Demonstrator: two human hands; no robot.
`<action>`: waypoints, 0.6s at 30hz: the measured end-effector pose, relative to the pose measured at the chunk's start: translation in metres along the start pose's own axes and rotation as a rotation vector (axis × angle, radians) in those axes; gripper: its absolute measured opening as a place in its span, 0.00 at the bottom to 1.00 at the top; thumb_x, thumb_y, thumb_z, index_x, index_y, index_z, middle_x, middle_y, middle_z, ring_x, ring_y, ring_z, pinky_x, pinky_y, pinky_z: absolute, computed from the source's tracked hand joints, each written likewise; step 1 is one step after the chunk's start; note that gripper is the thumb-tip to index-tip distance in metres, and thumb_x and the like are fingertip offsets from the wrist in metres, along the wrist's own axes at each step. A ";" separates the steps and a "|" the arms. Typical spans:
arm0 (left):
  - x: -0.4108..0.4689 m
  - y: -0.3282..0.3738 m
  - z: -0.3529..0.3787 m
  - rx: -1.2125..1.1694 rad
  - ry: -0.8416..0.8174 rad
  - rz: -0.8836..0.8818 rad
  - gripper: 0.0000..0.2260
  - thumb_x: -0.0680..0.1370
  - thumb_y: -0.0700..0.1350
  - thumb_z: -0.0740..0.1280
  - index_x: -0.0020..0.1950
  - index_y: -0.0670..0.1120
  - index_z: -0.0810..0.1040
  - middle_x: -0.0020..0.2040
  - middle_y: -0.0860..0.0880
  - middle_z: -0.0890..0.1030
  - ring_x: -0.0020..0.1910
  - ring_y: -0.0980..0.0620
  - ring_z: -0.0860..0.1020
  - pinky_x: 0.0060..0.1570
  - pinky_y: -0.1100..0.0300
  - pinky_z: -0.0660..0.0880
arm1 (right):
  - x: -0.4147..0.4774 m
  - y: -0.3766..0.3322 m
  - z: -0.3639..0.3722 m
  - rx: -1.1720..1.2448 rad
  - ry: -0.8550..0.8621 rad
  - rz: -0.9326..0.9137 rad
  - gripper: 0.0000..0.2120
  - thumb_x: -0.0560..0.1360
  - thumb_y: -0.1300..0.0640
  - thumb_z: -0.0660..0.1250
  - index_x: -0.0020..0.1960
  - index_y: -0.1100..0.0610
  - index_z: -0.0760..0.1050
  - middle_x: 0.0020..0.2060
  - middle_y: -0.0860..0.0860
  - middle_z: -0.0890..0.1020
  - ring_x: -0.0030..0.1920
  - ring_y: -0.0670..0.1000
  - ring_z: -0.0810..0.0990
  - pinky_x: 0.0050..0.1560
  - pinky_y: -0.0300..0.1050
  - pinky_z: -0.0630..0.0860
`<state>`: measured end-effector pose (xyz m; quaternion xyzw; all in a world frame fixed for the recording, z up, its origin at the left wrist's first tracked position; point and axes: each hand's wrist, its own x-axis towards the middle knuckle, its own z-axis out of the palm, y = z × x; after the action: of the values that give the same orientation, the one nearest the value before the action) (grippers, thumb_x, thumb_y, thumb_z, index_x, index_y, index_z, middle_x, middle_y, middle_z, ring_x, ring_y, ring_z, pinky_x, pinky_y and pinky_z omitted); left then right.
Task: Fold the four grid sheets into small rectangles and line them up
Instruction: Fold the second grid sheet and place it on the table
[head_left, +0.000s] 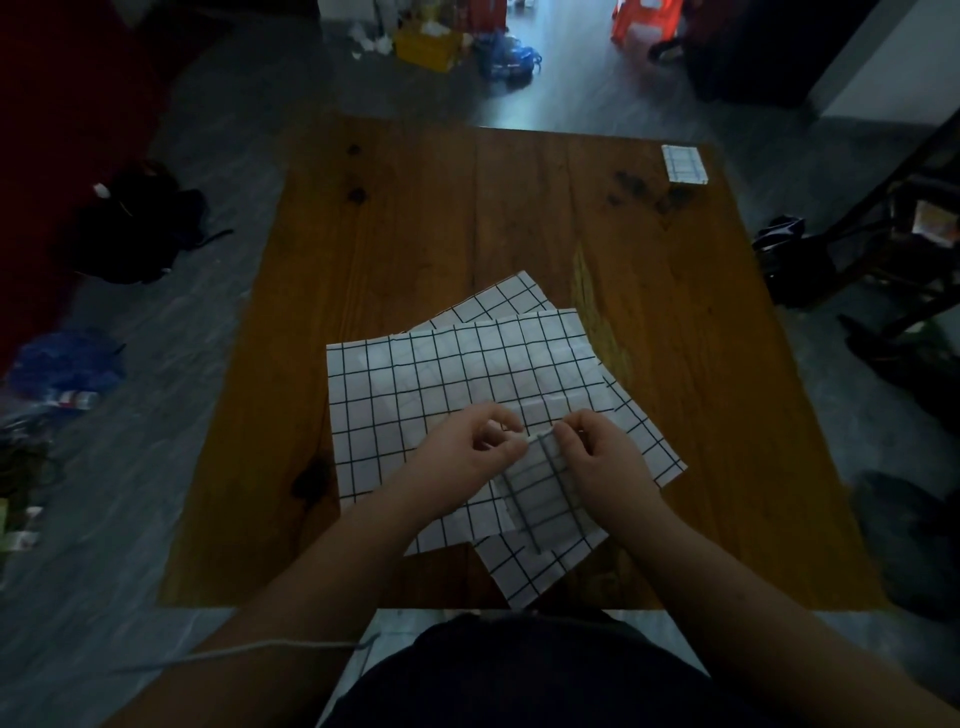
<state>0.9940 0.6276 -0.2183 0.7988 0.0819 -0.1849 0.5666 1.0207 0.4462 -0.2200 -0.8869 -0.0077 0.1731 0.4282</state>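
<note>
Lighting: dim overall. A pale sheen lies on the floor (571, 78) at the far centre.

Floor: grey, with a mottled stone-like pattern.

Furniture: a square wooden table (415, 234) with a brown plank top and dark knots fills the centre. A dark wooden chair (904, 244) stands to its right.

Walls: a white wall section (893, 78) is at the upper right. A dark red surface (47, 130) runs along the left edge; its type cannot be determined.

Floor clutter: a black bundle (140, 223) and a blue plastic bag (65, 364) at left; a yellow box (426, 47), a blue bag (506, 60) and an orange-red plastic item (647, 21) along the far side.
</note>
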 end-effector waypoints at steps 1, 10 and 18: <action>0.000 -0.001 0.001 0.007 0.023 0.005 0.01 0.79 0.49 0.69 0.50 0.55 0.78 0.48 0.54 0.82 0.47 0.57 0.80 0.44 0.60 0.78 | 0.000 -0.001 0.000 0.001 -0.002 0.004 0.09 0.83 0.52 0.61 0.44 0.47 0.73 0.40 0.47 0.78 0.40 0.45 0.77 0.38 0.42 0.75; -0.004 -0.014 0.004 -0.013 0.154 -0.057 0.03 0.78 0.47 0.71 0.45 0.51 0.80 0.43 0.50 0.83 0.44 0.50 0.81 0.44 0.55 0.79 | -0.006 -0.005 0.000 0.171 -0.100 0.090 0.04 0.83 0.50 0.62 0.56 0.46 0.75 0.45 0.44 0.82 0.42 0.44 0.80 0.32 0.35 0.74; -0.006 -0.015 0.001 -0.039 0.104 -0.139 0.02 0.78 0.48 0.72 0.46 0.55 0.81 0.46 0.47 0.82 0.42 0.52 0.79 0.40 0.58 0.77 | -0.003 0.001 0.003 0.053 -0.068 0.084 0.06 0.81 0.50 0.64 0.47 0.47 0.77 0.44 0.45 0.81 0.46 0.45 0.79 0.40 0.40 0.72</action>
<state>0.9835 0.6322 -0.2294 0.7885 0.1700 -0.1802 0.5629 1.0171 0.4470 -0.2214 -0.8684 0.0197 0.2209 0.4435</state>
